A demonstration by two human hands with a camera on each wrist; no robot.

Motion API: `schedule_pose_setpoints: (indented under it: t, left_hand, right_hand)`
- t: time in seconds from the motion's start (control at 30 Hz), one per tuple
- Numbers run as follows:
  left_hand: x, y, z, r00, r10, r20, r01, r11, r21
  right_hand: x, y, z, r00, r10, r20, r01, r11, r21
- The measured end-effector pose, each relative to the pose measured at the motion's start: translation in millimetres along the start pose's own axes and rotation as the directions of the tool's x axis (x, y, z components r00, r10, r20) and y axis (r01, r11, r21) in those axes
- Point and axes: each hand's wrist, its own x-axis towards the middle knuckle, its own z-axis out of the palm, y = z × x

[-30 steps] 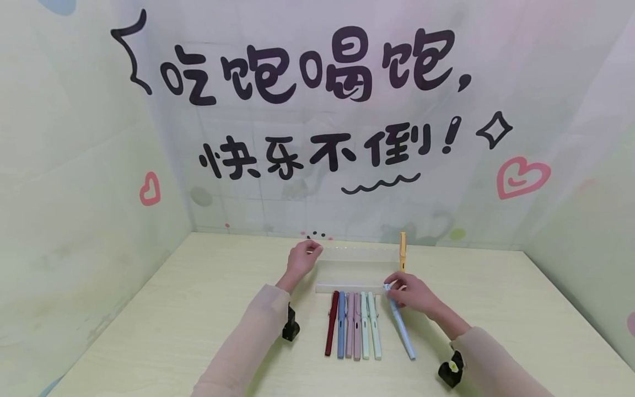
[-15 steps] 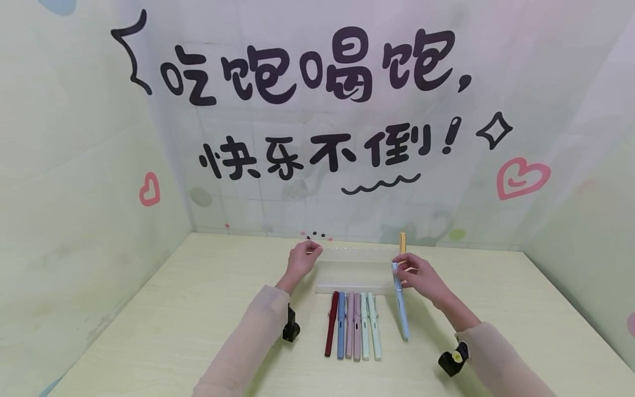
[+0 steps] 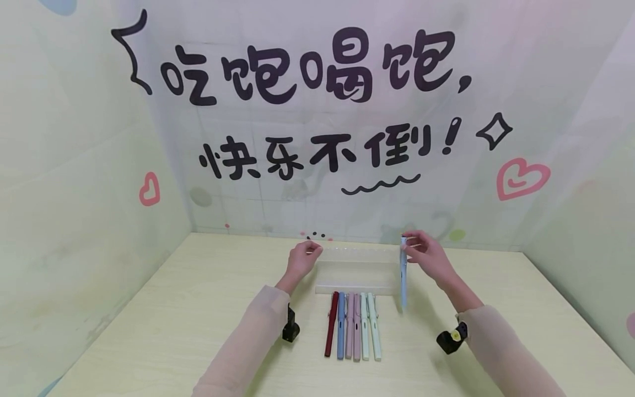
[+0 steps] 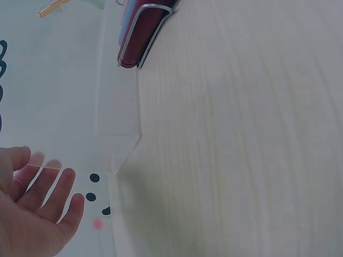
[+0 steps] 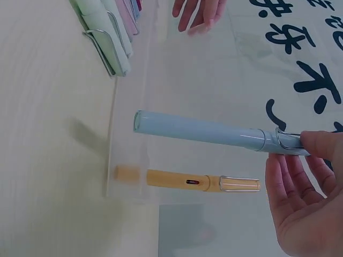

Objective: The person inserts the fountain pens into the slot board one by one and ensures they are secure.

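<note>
My right hand pinches a light blue pen near its clip end. In the head view that pen hangs upright at the right end of a clear plastic pen stand. Beside it, a yellow-orange pen stands in the stand, its lower end blurred behind the clear front lip. The head view hides this pen behind the blue one. At the stand's upper left corner, my left hand pinches the clear edge between thumb and index finger, while its other fingers spread loosely.
In front of the stand several pens lie side by side on the wooden table: dark red, blue, two mauve and two pale green. A printed cloth wall rises behind the stand.
My right hand has lifted the light blue pen off the table and carried it up and back to the stand's right end, turning it upright. The left hand has stayed still.
</note>
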Motion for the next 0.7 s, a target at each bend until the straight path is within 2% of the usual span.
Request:
schedule_pose_setpoints:
  t: [0.33,0.7]
  left_hand:
    - [0.4,0.3,-0.2,1.0,-0.006,-0.001,0.006,1.0,0.0]
    - [1.0,-0.5,0.0,1.0,-0.004,0.001,0.004,1.0,0.001]
  right_hand:
    - [19,-4,-5,0.995,-0.028,-0.098,0.029,0.999,0.013]
    - [28,-1,-3,0.993,-0.028,-0.111,0.029,1.0,0.0]
